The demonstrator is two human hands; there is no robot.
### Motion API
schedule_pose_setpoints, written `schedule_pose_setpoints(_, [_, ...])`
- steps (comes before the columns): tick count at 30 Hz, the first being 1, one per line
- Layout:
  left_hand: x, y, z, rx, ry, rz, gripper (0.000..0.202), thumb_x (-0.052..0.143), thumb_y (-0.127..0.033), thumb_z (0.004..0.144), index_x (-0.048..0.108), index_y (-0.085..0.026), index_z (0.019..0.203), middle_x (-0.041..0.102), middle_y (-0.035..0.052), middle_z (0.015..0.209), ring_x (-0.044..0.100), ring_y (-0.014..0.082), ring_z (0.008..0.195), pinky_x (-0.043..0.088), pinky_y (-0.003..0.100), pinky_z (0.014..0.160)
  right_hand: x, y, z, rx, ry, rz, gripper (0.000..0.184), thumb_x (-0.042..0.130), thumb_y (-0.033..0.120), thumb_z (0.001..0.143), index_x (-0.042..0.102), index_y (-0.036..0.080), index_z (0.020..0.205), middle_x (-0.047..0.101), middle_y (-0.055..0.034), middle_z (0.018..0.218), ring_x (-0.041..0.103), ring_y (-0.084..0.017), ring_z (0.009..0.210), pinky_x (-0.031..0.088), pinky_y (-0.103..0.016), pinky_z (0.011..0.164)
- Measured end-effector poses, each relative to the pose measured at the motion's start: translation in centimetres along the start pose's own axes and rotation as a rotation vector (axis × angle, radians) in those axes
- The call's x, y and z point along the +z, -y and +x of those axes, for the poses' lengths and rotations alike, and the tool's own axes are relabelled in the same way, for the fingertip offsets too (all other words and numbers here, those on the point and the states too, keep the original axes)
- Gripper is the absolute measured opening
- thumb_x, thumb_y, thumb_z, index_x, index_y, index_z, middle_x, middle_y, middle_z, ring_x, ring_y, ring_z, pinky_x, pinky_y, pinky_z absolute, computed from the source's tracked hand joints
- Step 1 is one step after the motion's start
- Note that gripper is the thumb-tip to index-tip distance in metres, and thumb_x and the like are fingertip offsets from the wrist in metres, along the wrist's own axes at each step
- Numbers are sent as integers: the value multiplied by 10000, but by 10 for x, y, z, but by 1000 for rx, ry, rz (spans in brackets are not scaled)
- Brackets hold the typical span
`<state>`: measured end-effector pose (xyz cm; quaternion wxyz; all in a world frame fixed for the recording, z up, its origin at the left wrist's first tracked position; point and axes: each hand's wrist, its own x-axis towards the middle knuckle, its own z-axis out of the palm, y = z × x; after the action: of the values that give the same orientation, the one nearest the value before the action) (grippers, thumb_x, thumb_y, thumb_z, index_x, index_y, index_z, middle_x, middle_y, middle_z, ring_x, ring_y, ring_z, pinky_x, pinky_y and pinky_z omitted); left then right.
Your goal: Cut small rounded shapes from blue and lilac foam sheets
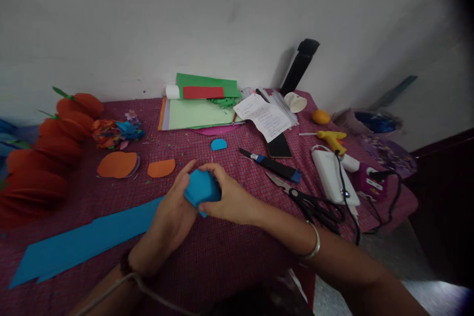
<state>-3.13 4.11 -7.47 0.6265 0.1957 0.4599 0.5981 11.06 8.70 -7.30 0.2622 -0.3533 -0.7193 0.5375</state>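
Between both hands, above the table's front half, is a folded piece of blue paper. My left hand presses against its left side, thumb and fingers on the paper. Curled round the right side is my right hand, with the thumb at the lower edge and fingers on top. Long blue paper strips lie under and left of my left wrist. A small blue rounded cutout rests just beyond the hands. Orange paper cutouts lie to the left, one a half-round, another a pumpkin shape.
Orange paper pumpkins line the left side near paper scraps. Coloured sheets lie at the back. A cutter, scissors, a yellow glue gun, a white power bank-like box and cables occupy the right.
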Motion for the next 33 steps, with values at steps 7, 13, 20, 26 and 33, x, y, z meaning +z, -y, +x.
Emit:
schedule_pose_setpoints(7, [6,14,-2,-49,140,-143,74,736,-243,765,713,-216,830,756,20,979,639,244,1098,481,395,1004,2,-12,2,-98,-65,107,583,569,98,765,351,232,1288,544,-49,1099,558,-173,913,491,-325,774])
schedule_pose_setpoints(13, [2,8,-7,-17,53,-79,35,741,-214,766,709,-208,754,759,8,996,657,245,1064,553,434,928,-5,-16,7,-197,-252,50,353,563,181,848,480,207,1190,574,-52,1032,577,-175,926,492,-331,815])
schedule_pose_setpoints(20, [3,11,-7,26,-26,-22,118,764,-225,737,739,-205,850,764,22,1006,673,248,1047,561,413,940,-14,-7,3,-320,-299,-226,157,525,180,898,605,197,1032,595,-29,902,573,-165,861,467,-305,794])
schedule_pose_setpoints(26, [4,13,-5,28,-23,-84,70,742,-210,756,728,-218,824,760,15,1025,671,234,1051,552,402,953,-13,-8,2,-343,-321,-247,171,545,194,898,618,208,1053,617,-38,938,589,-164,868,478,-302,799])
schedule_pose_setpoints(33, [6,12,-7,9,18,-95,37,735,-188,764,728,-198,798,756,24,983,685,194,953,575,352,891,-11,-10,1,-410,-272,-310,74,581,243,883,642,202,869,553,-32,887,544,-169,846,446,-297,749])
